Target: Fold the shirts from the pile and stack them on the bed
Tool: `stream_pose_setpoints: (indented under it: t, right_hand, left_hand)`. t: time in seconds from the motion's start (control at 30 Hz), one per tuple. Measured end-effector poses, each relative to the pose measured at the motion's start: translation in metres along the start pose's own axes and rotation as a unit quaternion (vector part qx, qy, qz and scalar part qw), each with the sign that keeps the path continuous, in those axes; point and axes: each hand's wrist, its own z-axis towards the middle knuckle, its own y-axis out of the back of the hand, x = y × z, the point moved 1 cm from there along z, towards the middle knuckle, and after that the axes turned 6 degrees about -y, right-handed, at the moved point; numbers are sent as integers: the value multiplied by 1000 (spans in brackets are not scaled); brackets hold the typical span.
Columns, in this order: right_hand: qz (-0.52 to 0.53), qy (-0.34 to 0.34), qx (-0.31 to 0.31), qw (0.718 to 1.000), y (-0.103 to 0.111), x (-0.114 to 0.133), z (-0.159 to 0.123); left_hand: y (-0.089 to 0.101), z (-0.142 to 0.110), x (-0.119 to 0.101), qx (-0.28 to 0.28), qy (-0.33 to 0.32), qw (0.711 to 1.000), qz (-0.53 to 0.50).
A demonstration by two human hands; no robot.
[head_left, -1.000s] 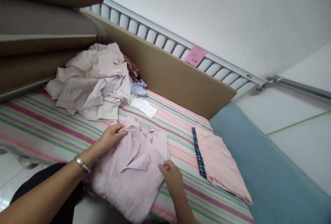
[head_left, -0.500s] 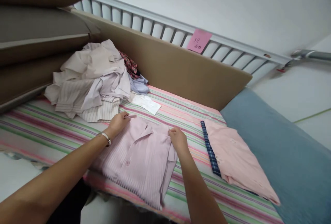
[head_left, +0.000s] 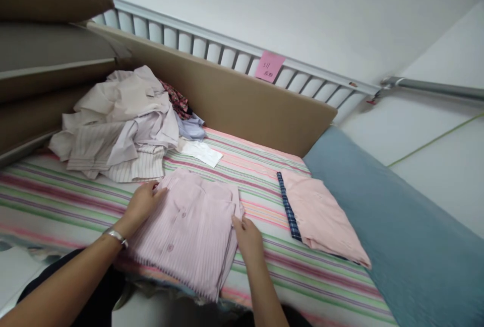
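Note:
In front of me lies a folded pale pink ribbed shirt (head_left: 189, 231), with two buttons showing on its front. My left hand (head_left: 145, 201) rests at its upper left edge, thumb and fingers apart, fingertips touching the fabric. At the opposite side edge is my right hand (head_left: 249, 239), its thumb and forefinger slightly spread against the cloth. A bracelet (head_left: 116, 237) circles my left wrist. Farther right, a folded peach-pink garment (head_left: 321, 211) lies over a dark blue checked one (head_left: 289, 208).
A heap of rumpled shirts (head_left: 124, 110) is at the back left, with a small white cloth (head_left: 202, 151) beside it. Brown padded stacks (head_left: 45, 45) stand behind. A tan board (head_left: 234, 97) borders the striped sheet (head_left: 68, 196); a blue-grey surface (head_left: 378, 226) is at right.
The shirt's collar end has been folded over onto its front, and a second button shows. Both hands have let go of the top corners and come down the sides. My view has shifted right.

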Motion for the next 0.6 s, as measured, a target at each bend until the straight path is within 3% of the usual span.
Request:
stream_pose_setpoints:
  t: [0.13, 0.23, 0.3, 0.37, 0.47, 0.5, 0.6]
  right_hand:
    - [-45, 9, -29, 998, -14, 22, -2]
    - [15, 17, -20, 1000, -20, 18, 3]
    - [119, 8, 14, 993, -22, 11, 10]
    - [291, -58, 80, 952, -24, 3, 16]
    - [466, -184, 167, 849, -28, -2, 20]
    - [476, -204, 177, 837, -28, -3, 21]
    - [476, -197, 180, 838, -27, -1, 24]
  left_hand:
    - [-5, 0, -2, -18, -19, 1000, 9]
    - [-4, -1, -7, -28, -34, 999, 12]
    - [-3, 0, -12, -24, -40, 999, 16]
    - [-2, 3, -16, -20, -40, 999, -17]
    - [-3, 8, -17, -21, -9, 991, -132]
    - [-4, 10, -16, -21, 10, 985, -171]
    - [-6, 14, -12, -19, 62, 968, -241]
